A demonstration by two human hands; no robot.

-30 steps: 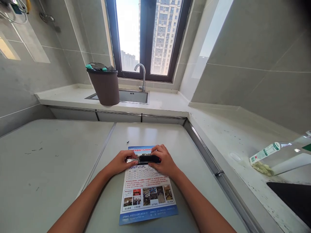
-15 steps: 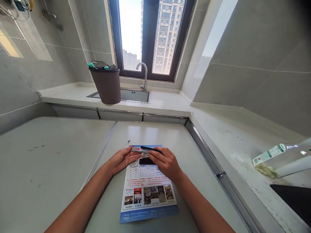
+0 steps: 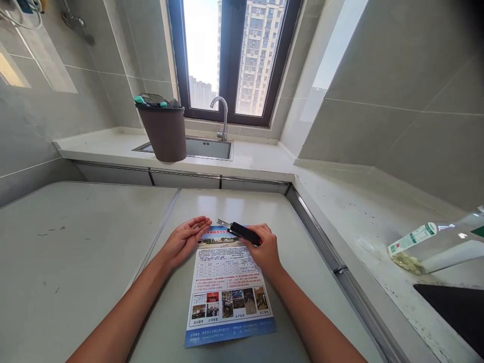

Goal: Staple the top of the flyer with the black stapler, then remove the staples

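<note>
My left hand [image 3: 186,239] is open, palm turned up and fingers stretched out, at the upper left edge of a printed leaflet [image 3: 230,307]. Nothing shows in its palm. My right hand [image 3: 265,252] is closed around a black-handled tool [image 3: 244,233] with a narrow metal end. That end points left toward my left fingertips, with a small gap between. A spot of red shows at the handle's right end. The leaflet lies flat on the pale board under the tool, its text and photos facing up; part of its upper right is covered by my right hand.
A brown bin [image 3: 163,132] holding dark and green items stands at the sink [image 3: 209,147], beside a tap [image 3: 224,118]. On the right counter [image 3: 340,201] lies a clear bottle [image 3: 434,247] near a black flat surface [image 3: 449,312]. A metal-edged rim [image 3: 321,237] borders the board.
Both hands were on the opened-out tool. My left hand has let go and opened. The tool has turned in my right hand, showing one black handle and its metal end.
</note>
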